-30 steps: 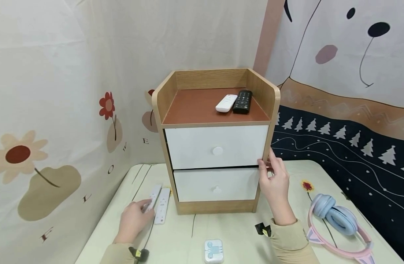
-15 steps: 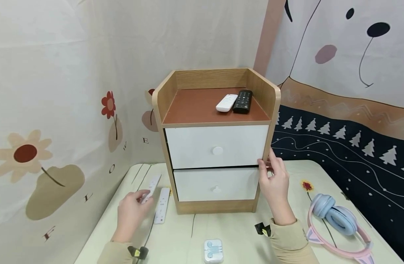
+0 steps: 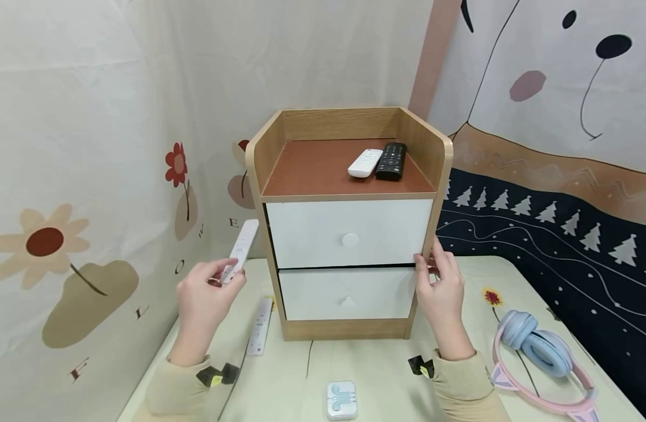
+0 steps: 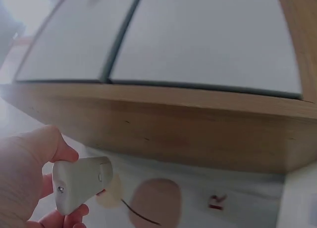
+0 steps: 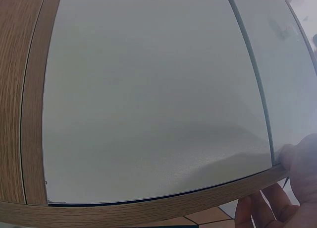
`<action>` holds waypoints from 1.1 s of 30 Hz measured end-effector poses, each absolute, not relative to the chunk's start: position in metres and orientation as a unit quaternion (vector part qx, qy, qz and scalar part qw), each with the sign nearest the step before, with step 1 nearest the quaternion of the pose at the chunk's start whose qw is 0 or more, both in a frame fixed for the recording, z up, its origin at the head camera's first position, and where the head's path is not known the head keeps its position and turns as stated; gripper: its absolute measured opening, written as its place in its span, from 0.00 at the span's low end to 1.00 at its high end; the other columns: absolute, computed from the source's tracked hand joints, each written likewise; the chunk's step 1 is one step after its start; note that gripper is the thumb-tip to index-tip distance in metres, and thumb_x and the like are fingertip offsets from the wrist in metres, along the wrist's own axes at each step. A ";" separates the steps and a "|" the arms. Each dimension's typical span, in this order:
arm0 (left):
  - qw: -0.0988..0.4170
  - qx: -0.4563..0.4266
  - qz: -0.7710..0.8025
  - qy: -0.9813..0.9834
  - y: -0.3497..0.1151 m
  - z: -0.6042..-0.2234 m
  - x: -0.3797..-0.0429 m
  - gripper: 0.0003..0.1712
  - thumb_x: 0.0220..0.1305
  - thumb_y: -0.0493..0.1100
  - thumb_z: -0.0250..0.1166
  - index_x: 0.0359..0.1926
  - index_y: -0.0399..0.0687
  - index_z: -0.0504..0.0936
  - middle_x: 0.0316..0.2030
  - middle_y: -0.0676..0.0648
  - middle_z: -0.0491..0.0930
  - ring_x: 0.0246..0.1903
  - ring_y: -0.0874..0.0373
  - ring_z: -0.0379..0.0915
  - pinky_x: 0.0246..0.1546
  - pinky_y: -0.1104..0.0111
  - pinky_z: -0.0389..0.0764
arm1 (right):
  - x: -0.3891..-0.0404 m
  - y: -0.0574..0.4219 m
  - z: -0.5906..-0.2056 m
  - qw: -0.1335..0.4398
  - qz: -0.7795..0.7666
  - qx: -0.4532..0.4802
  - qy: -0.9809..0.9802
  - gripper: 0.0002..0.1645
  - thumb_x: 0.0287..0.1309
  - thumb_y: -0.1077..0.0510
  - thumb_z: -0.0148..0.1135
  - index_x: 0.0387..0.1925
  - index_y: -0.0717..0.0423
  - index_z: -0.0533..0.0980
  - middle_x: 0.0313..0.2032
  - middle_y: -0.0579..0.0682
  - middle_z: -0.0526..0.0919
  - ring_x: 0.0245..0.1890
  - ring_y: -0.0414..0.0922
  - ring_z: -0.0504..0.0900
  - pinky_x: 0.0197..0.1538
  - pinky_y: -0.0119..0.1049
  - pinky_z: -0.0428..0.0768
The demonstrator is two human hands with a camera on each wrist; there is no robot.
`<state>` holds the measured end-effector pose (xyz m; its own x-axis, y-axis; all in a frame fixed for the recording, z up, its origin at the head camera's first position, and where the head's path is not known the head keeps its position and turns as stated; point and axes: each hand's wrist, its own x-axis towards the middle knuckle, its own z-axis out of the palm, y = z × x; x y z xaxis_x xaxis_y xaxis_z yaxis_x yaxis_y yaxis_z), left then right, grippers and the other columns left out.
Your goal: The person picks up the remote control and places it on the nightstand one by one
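Observation:
My left hand pinches a white remote control by its lower end, lifted beside the cabinet's left side and tilted upward. In the left wrist view the end of that remote control shows between thumb and fingers, apart from the wooden side panel. My right hand grips the right front edge of the small drawer cabinet. Its thumb lies at the front by the gap between the drawers, and the fingers reach along the side. Both white drawers, the upper and the lower, are closed.
On the cabinet's brown top lie a white remote and a black remote. Another white remote lies left of the cabinet. A clear earphone case is in front, and cat-ear headphones lie at right.
The left hand has raised the white remote control off the table, up beside the cabinet. The right hand has stayed at the cabinet's edge.

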<state>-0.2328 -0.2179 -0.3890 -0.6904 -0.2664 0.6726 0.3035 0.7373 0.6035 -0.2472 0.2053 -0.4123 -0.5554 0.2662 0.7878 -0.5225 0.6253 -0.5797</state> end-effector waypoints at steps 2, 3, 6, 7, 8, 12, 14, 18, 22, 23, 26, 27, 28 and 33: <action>0.412 -0.023 -0.364 -0.835 -0.214 -0.377 -0.231 0.13 0.58 0.40 0.79 0.46 0.45 0.96 0.35 0.43 0.88 0.28 0.63 0.79 0.27 0.86 0.74 | -0.247 0.205 -0.412 0.464 0.426 0.083 -0.772 0.34 0.75 0.64 0.67 0.78 0.56 0.73 0.44 0.65 0.83 0.43 0.59 0.87 0.49 0.07 0.72; 0.420 -0.028 -0.365 -0.830 -0.212 -0.371 -0.230 0.13 0.58 0.40 0.79 0.46 0.44 0.96 0.34 0.43 0.88 0.28 0.62 0.79 0.28 0.86 0.73 | -0.247 0.205 -0.412 0.465 0.425 0.083 -0.772 0.34 0.75 0.64 0.67 0.78 0.57 0.73 0.44 0.65 0.83 0.43 0.59 0.87 0.49 0.07 0.72; 0.443 -0.042 -0.371 -0.815 -0.208 -0.355 -0.227 0.13 0.58 0.39 0.79 0.46 0.44 0.96 0.33 0.43 0.87 0.29 0.60 0.78 0.29 0.86 0.72 | -0.246 0.205 -0.412 0.465 0.425 0.082 -0.773 0.34 0.75 0.65 0.67 0.78 0.58 0.73 0.44 0.65 0.83 0.43 0.59 0.87 0.49 0.06 0.72; 0.449 -0.044 -0.377 -0.809 -0.206 -0.350 -0.226 0.13 0.58 0.39 0.79 0.46 0.45 0.96 0.33 0.43 0.87 0.29 0.61 0.77 0.29 0.86 0.71 | -0.246 0.205 -0.412 0.464 0.424 0.082 -0.773 0.34 0.75 0.65 0.67 0.78 0.58 0.73 0.44 0.65 0.83 0.43 0.59 0.86 0.49 0.06 0.72; 0.455 -0.045 -0.384 -0.802 -0.205 -0.344 -0.225 0.13 0.59 0.38 0.79 0.46 0.46 0.96 0.33 0.43 0.86 0.29 0.62 0.77 0.29 0.86 0.72 | -0.246 0.205 -0.413 0.464 0.424 0.082 -0.774 0.34 0.75 0.65 0.67 0.78 0.58 0.73 0.44 0.65 0.83 0.43 0.59 0.86 0.49 0.06 0.72; 0.480 -0.046 -0.415 -0.771 -0.201 -0.319 -0.219 0.15 0.60 0.38 0.79 0.50 0.48 0.96 0.36 0.44 0.87 0.30 0.68 0.75 0.30 0.88 0.75 | -0.246 0.205 -0.413 0.460 0.425 0.081 -0.775 0.34 0.75 0.65 0.67 0.79 0.57 0.73 0.44 0.65 0.83 0.43 0.58 0.86 0.49 0.06 0.72; 0.495 -0.049 -0.429 -0.754 -0.199 -0.305 -0.216 0.16 0.60 0.38 0.80 0.50 0.49 0.96 0.37 0.47 0.86 0.31 0.70 0.76 0.31 0.88 0.76 | -0.246 0.204 -0.413 0.459 0.426 0.078 -0.776 0.34 0.75 0.64 0.67 0.79 0.57 0.73 0.44 0.65 0.83 0.43 0.58 0.86 0.49 0.06 0.71; 0.527 -0.066 -0.442 -0.723 -0.191 -0.281 -0.212 0.16 0.58 0.37 0.81 0.48 0.49 0.97 0.34 0.57 0.82 0.32 0.71 0.76 0.32 0.86 0.75 | -0.245 0.204 -0.412 0.459 0.426 0.076 -0.776 0.34 0.75 0.64 0.67 0.79 0.58 0.73 0.44 0.65 0.83 0.44 0.59 0.87 0.49 0.06 0.71; 0.547 -0.099 -0.447 -0.701 -0.178 -0.263 -0.208 0.15 0.57 0.35 0.81 0.47 0.47 0.97 0.34 0.63 0.80 0.32 0.71 0.76 0.32 0.84 0.75 | -0.244 0.204 -0.412 0.458 0.426 0.075 -0.777 0.34 0.75 0.64 0.67 0.79 0.59 0.72 0.44 0.65 0.83 0.44 0.59 0.87 0.50 0.06 0.71; 0.550 -0.108 -0.449 -0.695 -0.175 -0.259 -0.207 0.15 0.57 0.34 0.81 0.46 0.47 0.97 0.34 0.63 0.80 0.32 0.70 0.76 0.33 0.83 0.75 | -0.244 0.204 -0.412 0.458 0.425 0.075 -0.777 0.34 0.75 0.64 0.67 0.79 0.59 0.72 0.44 0.65 0.83 0.43 0.59 0.87 0.50 0.06 0.71; 0.559 -0.135 -0.448 -0.685 -0.166 -0.250 -0.205 0.13 0.57 0.34 0.80 0.45 0.45 0.97 0.33 0.58 0.83 0.33 0.68 0.75 0.33 0.82 0.76 | -0.245 0.205 -0.412 0.459 0.425 0.076 -0.776 0.34 0.75 0.64 0.67 0.79 0.59 0.72 0.44 0.65 0.83 0.43 0.58 0.86 0.49 0.06 0.71; 0.561 -0.143 -0.447 -0.682 -0.164 -0.248 -0.205 0.13 0.57 0.35 0.79 0.45 0.45 0.97 0.32 0.55 0.84 0.33 0.68 0.75 0.34 0.81 0.76 | -0.245 0.204 -0.412 0.460 0.425 0.076 -0.776 0.34 0.75 0.64 0.67 0.79 0.59 0.72 0.44 0.65 0.83 0.43 0.58 0.86 0.49 0.06 0.71; 0.562 -0.151 -0.446 -0.680 -0.162 -0.246 -0.206 0.13 0.57 0.35 0.79 0.45 0.45 0.97 0.32 0.52 0.85 0.33 0.68 0.75 0.35 0.81 0.76 | -0.245 0.205 -0.412 0.461 0.425 0.077 -0.776 0.34 0.75 0.64 0.67 0.79 0.59 0.72 0.44 0.65 0.83 0.43 0.58 0.86 0.49 0.06 0.71; 0.553 -0.183 -0.437 -0.685 -0.152 -0.238 -0.207 0.13 0.58 0.37 0.79 0.45 0.46 0.97 0.33 0.43 0.87 0.34 0.68 0.76 0.34 0.82 0.76 | -0.246 0.205 -0.412 0.464 0.422 0.081 -0.775 0.35 0.74 0.64 0.68 0.79 0.59 0.72 0.44 0.65 0.83 0.43 0.59 0.87 0.49 0.06 0.71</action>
